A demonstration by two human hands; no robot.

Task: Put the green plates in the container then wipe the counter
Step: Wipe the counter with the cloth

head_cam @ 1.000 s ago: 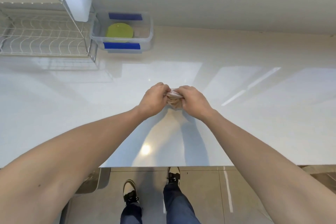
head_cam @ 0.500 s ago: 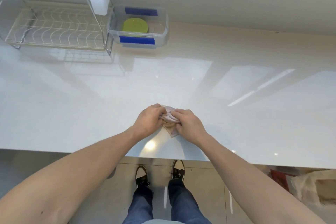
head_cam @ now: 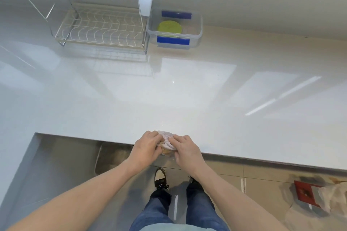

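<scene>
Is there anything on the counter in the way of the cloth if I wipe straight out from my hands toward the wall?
Nothing visible. Both hands, left and right, grip the cloth at the counter's near edge. The dish rack and the container sit back-left by the wall.

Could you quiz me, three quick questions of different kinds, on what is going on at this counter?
1. True or false: the green plates lie inside the clear container.
2. What do the left hand and right hand hold together?
3. The dish rack stands: A) left of the container, B) right of it, C) on the floor.

Key: 1 true; 2 a cloth, at the counter's near edge; 3 A.
</scene>
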